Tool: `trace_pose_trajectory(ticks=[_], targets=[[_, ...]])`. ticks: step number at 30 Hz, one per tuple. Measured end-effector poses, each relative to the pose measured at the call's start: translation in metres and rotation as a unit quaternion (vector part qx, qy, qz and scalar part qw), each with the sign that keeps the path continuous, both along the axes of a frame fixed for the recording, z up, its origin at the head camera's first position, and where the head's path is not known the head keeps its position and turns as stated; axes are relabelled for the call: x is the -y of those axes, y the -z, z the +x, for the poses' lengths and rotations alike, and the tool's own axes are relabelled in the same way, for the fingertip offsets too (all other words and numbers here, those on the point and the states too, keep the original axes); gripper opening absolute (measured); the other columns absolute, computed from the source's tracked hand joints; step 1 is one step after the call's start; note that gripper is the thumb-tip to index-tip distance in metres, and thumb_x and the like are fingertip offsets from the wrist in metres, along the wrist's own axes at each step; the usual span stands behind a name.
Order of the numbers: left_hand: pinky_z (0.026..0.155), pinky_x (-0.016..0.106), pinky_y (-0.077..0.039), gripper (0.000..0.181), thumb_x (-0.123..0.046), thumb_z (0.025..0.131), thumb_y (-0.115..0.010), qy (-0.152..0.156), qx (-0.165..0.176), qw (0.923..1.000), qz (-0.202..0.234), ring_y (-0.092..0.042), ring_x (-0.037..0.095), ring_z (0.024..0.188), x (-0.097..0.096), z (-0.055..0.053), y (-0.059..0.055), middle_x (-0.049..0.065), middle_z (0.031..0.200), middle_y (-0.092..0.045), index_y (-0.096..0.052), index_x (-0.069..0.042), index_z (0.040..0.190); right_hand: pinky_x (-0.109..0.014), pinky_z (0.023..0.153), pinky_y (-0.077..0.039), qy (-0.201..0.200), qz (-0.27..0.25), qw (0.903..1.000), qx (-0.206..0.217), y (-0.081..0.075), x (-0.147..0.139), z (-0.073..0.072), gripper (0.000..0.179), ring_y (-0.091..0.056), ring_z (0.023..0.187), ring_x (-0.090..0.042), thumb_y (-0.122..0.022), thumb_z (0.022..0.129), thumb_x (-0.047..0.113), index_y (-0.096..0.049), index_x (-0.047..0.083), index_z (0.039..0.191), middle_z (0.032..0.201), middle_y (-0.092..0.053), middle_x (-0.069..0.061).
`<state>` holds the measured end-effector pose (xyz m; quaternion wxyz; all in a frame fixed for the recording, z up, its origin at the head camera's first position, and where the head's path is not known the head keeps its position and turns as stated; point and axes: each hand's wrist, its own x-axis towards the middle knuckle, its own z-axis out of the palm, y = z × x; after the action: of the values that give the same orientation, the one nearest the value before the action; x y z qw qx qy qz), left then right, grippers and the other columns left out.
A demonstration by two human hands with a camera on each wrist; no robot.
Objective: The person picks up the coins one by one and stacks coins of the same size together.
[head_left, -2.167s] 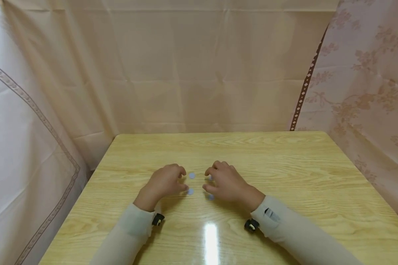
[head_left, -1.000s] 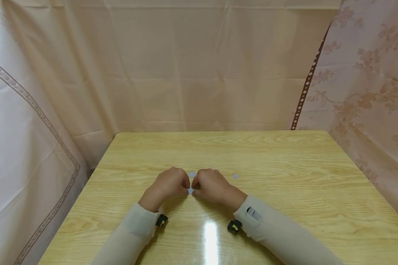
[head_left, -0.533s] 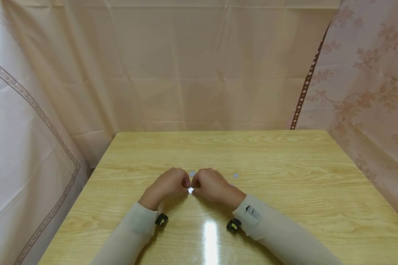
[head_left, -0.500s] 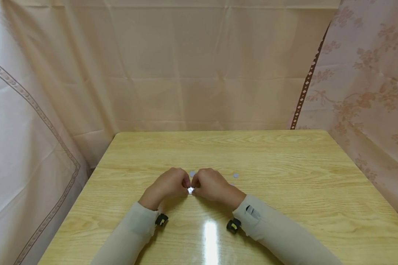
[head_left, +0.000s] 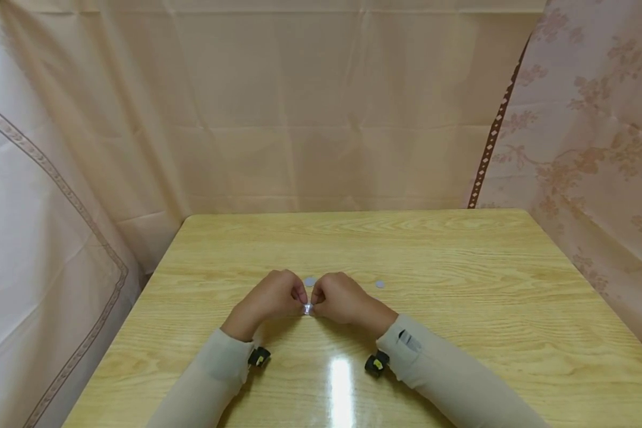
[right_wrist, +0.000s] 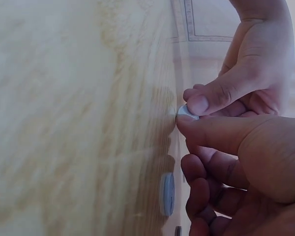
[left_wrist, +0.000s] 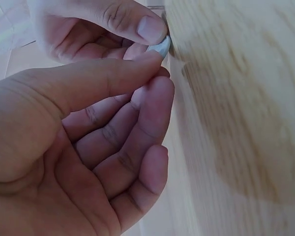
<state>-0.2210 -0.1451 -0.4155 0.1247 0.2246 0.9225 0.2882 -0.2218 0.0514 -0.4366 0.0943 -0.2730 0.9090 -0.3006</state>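
Wood-grain table (head_left: 460, 261), one. Small pale disc (right_wrist: 187, 112), one, near the tabletop (contact unclear), pinched by thumb and fingers of left hand (head_left: 275, 295) and right hand (head_left: 340, 299). Apparent step: two-handed handling; next move calls for steady pressure.

Beige sleeves (head_left: 207, 375), black wrist cameras (head_left: 375, 364)

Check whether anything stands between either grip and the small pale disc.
Nothing visible does: the left grip and right grip both pinch the small pale disc. A second disc lies beyond it and a third disc off to the right, neither in the way.
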Motion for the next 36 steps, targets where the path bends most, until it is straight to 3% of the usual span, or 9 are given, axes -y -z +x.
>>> trace_pose_trajectory(ticks=[10, 19, 36], targets=[[0.066, 0.029, -0.051, 0.017, 0.001, 0.084, -0.074, -0.016, 0.003, 0.9998, 0.011, -0.059, 0.014, 0.070, 0.000, -0.001, 0.001, -0.006, 0.077, -0.069, -0.074, -0.013, 0.075, -0.022, 0.055, -0.044, -0.007, -0.042, 0.9978, 0.050, 0.001, -0.008, -0.001, 0.015, -0.053, 0.056, -0.007, -0.068, 0.093, 0.012, -0.076, 0.016, 0.080, 0.069, -0.067, 0.010], [0.068, 0.030, -0.055, 0.013, -0.003, 0.086, -0.078, -0.019, 0.020, 0.9992, 0.028, -0.063, 0.013, 0.070, -0.005, 0.000, -0.001, -0.004, 0.077, -0.072, -0.076, -0.013, 0.078, -0.023, 0.055, -0.046, 0.001, -0.058, 0.9956, 0.073, 0.001, -0.017, -0.001, 0.015, -0.055, 0.059, -0.009, -0.064, 0.095, 0.012, -0.075, 0.016, 0.086, 0.077, -0.069, 0.007], [0.065, 0.026, -0.055, 0.012, -0.005, 0.086, -0.080, 0.018, 0.018, 0.9984, 0.051, -0.064, 0.008, 0.069, -0.023, 0.014, -0.008, -0.007, 0.076, -0.072, -0.077, -0.013, 0.078, -0.021, 0.051, -0.041, -0.010, -0.076, 0.9931, 0.088, -0.008, -0.041, 0.019, 0.014, -0.049, 0.056, -0.008, -0.063, 0.100, 0.014, -0.072, 0.012, 0.090, 0.077, -0.065, 0.003]])
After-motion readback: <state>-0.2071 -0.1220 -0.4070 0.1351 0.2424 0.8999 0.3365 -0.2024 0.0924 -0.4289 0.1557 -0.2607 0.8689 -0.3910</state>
